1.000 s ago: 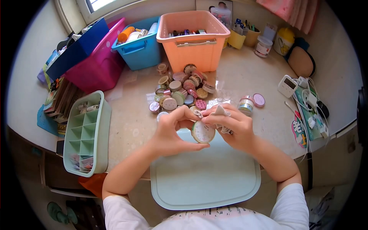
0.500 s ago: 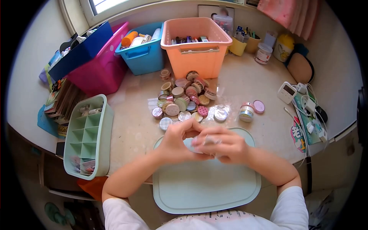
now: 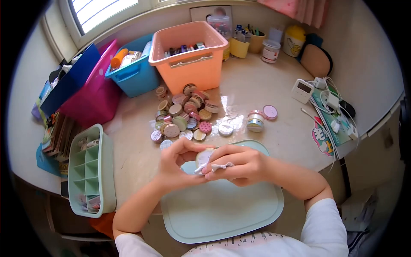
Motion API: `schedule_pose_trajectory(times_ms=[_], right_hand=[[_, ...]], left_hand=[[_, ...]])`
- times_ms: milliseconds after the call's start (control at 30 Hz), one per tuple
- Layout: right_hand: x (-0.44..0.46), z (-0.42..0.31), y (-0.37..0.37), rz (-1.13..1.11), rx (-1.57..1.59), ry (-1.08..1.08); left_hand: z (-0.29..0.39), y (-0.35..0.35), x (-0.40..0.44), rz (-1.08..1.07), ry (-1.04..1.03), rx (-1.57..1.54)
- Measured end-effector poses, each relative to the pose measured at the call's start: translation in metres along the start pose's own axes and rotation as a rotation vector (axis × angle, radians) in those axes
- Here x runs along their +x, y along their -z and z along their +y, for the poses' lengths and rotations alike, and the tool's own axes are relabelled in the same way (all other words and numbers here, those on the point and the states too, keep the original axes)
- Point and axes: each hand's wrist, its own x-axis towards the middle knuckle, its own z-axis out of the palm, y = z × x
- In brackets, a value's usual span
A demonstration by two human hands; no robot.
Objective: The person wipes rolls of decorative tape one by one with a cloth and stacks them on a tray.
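Observation:
My left hand (image 3: 174,166) is closed around the edge of a small round roll of patterned tape (image 3: 204,158), its pale flat face turned up. A crumpled white wipe (image 3: 223,166) is pinched in the fingers of my right hand (image 3: 245,165), which presses against the roll's near right side. Part of the roll is hidden behind the fingers. Both hands are over the far part of a pale green lid (image 3: 222,214). Just beyond them lies a heap of tape rolls (image 3: 181,122), with a single roll (image 3: 225,128) to its right.
A short stack of tape rolls (image 3: 255,121) stands beside a pink roll (image 3: 270,112). Left is a green divided box (image 3: 107,171). Behind are an orange bin (image 3: 195,70), a blue bin (image 3: 135,81) and a magenta bin (image 3: 96,96). Cables and a white device (image 3: 302,91) lie right.
My view has swung, so the desk things appear further left. The roll's flat face shows more now. My right fingers with the wipe have shifted on the roll.

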Motion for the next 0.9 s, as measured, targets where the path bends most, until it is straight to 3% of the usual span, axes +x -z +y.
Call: schedule_pose_trajectory(times_ms=[100, 167, 200, 233, 300, 367, 433, 500, 567, 700, 767, 900], right_hand=[[0.001, 0.011, 0.013, 0.094, -0.071, -0.075], [0.001, 0.014, 0.010, 0.271, -0.067, -0.329], [0.002, 0.015, 0.006, 0.342, 0.165, -0.549], [0.003, 0.014, 0.002, 0.345, 0.162, -0.547], [0.006, 0.008, -0.004, 0.561, 1.202, -1.266], [0.002, 0.005, -0.009, 0.441, 1.286, -1.294], [0.005, 0.002, -0.009, 0.477, 1.267, -1.395], [0.004, 0.001, -0.007, 0.465, 1.352, -1.320], [0.005, -0.004, -0.007, 0.184, 0.954, -1.092], [0.001, -0.002, -0.010, 0.195, 0.886, -1.131], [0.001, -0.001, -0.007, 0.252, 0.929, -1.249], [0.004, -0.001, -0.007, 0.236, 0.826, -1.235]], left_hand=[[-0.003, 0.010, 0.004, 0.075, -0.111, 0.001], [-0.003, 0.013, 0.003, 0.127, -0.174, -0.019], [-0.004, 0.013, 0.005, 0.121, -0.175, -0.019], [-0.005, 0.012, 0.007, 0.110, -0.278, 0.086], [-0.003, 0.009, 0.010, 0.103, -0.381, 0.192], [0.006, 0.004, 0.014, 0.121, -0.448, 0.910], [0.004, -0.001, 0.015, 0.162, -0.415, 0.862], [0.006, -0.003, 0.013, 0.222, -0.268, 0.827], [0.003, 0.000, 0.010, 0.199, -0.262, 0.875], [0.004, -0.003, 0.005, 0.145, -0.239, 0.840], [0.015, -0.005, 0.008, 0.104, -0.250, 0.903], [0.008, 0.007, 0.008, 0.127, -0.289, 0.921]])
